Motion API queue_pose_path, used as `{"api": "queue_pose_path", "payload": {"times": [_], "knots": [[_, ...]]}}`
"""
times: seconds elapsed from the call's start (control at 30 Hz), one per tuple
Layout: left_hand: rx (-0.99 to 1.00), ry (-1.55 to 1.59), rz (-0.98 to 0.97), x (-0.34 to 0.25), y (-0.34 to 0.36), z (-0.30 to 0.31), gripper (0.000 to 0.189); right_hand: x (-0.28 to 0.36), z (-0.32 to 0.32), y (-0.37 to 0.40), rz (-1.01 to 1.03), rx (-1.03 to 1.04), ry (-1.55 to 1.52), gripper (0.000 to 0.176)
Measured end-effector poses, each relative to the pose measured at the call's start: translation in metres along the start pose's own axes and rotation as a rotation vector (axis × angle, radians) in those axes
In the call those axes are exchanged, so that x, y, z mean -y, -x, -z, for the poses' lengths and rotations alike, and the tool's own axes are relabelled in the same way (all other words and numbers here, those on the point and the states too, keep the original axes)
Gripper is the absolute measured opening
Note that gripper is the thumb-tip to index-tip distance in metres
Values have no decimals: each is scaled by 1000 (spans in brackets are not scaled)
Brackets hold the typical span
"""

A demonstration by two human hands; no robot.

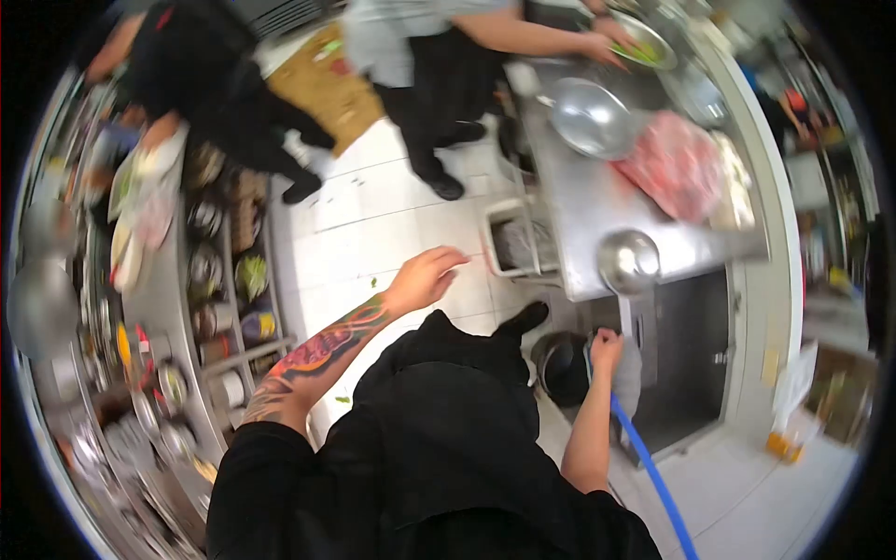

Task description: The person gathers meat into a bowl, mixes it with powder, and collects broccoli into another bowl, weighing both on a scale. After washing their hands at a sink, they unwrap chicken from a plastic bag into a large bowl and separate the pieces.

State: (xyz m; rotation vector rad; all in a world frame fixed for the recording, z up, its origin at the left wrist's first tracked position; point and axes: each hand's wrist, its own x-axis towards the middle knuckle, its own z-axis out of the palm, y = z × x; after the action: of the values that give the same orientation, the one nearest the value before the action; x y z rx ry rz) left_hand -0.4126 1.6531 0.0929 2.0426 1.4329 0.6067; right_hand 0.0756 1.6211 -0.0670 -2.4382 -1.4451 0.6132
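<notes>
Black runs unbroken over the person's clothing [462, 429], while the left forearm [322, 350] bears a tattoo in red, orange and green. The hose [651, 467] is plain bright blue. The worktop [583, 210] is silver-grey, the bag [672, 168] mottled pink, red and white. Grey lines grid the white floor [369, 219]; the mat [313, 93] is tan-brown, one co-worker's shirt [378, 42] pale grey.

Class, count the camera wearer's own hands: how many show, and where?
2. The left hand is held out, fingers loose, above the floor; the right hand is closed at the hose. Neither is hidden.
</notes>
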Motion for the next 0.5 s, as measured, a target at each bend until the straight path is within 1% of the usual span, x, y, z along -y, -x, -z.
{"api": "queue_pose_path", "payload": {"times": [0.07, 0.13, 0.2, 0.23, 0.27, 0.3, 0.37, 0.4, 0.43, 0.47, 0.5], "knots": [[-101, -64, 229, 45, 105, 27, 37, 30, -41, 12, 183, 30, 135, 21], [-224, -122, 462, 76, 208, 43, 39, 76, -69, 25, 165, 346, 51, 21], [-367, -168, 669, 98, 301, 35, 42, 92, -129, 18, 371, 493, 149, 21], [-447, -169, 764, 106, 343, 28, 42, 111, -150, 17, 422, 509, 165, 21], [-488, -184, 850, 110, 380, 19, 41, 130, -170, 17, 506, 681, 222, 22], [-526, -198, 933, 112, 412, 7, 41, 153, -183, 18, 582, 851, 283, 23], [-578, -199, 1077, 111, 461, -23, 41, 205, -200, 19, 672, 910, 306, 21], [-616, -155, 1140, 118, 476, -50, 41, 228, -211, 18, 727, 938, 317, 19], [-629, -120, 1213, 113, 487, -64, 40, 250, -213, 20, 739, 949, 328, 19], [-643, -60, 1245, 118, 499, -86, 39, 282, -200, 29, 737, 927, 336, 20], [-581, 28, 1295, 114, 502, -94, 40, 314, -189, 38, 728, 902, 338, 20]]}}
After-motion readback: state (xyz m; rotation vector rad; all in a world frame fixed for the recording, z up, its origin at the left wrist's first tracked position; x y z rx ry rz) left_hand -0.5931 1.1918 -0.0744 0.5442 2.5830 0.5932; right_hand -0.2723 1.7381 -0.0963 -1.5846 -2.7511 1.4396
